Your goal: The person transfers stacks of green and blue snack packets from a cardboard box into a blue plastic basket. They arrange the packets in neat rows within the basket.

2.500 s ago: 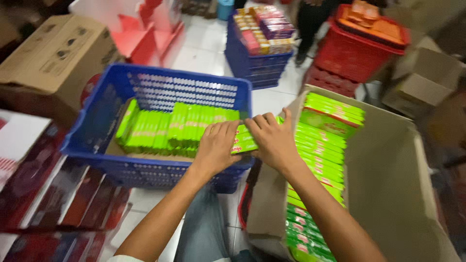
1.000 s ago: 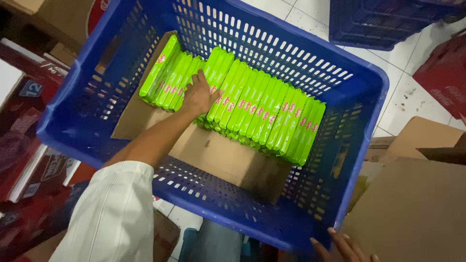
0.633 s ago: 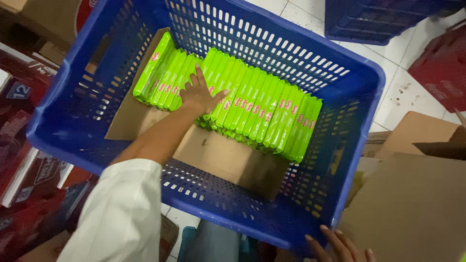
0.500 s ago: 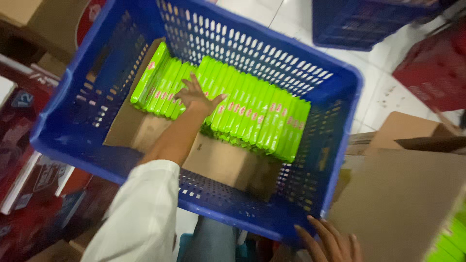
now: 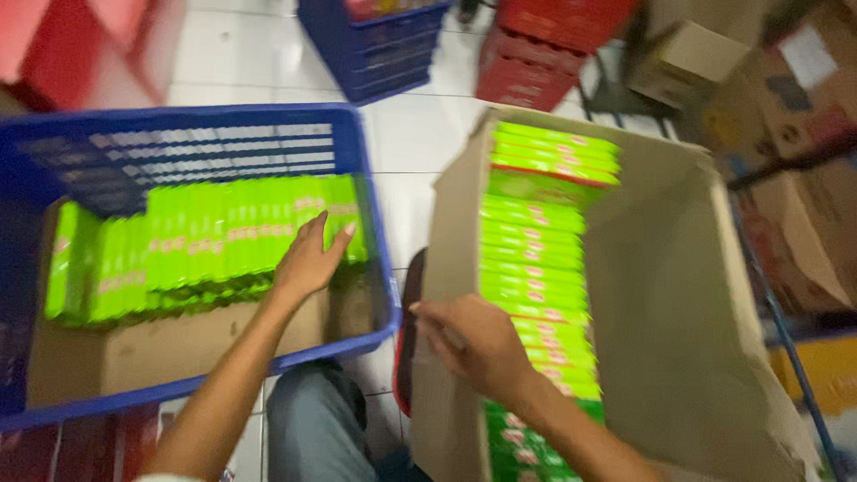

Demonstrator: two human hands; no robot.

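Nearest the camera, a knee in grey-blue trousers (image 5: 312, 419) shows between the two forearms. The right hand (image 5: 473, 344) is just above it, resting at the near left wall of the large open brown cardboard carton (image 5: 705, 295); its fingers (image 5: 437, 326) are curled toward the carton's edge beside the packs inside, though motion blur hides whether they pinch anything. Inside the carton, a column of flat bright-green wrapped packs with red lettering (image 5: 536, 259) lies stacked against the left wall, running from the near end to the far end, with darker green packs (image 5: 527, 446) at the very near end; the right half of the carton shows bare cardboard. To the left, the left hand (image 5: 311, 259) reaches into the blue perforated plastic crate (image 5: 375, 223), palm down, fingers (image 5: 344, 234) loosely spread and laid flat on the right end of a row of upright bright-green packs (image 5: 196, 250). That row stands on a brown cardboard liner (image 5: 178, 344) covering the crate's floor, filling the far half from side to side. The crate and carton sit side by side on a white tiled floor (image 5: 411, 134). Farther off stand another blue crate (image 5: 384, 45) and a red plastic crate (image 5: 536, 54), with more brown cardboard boxes (image 5: 696, 58) at the far right.
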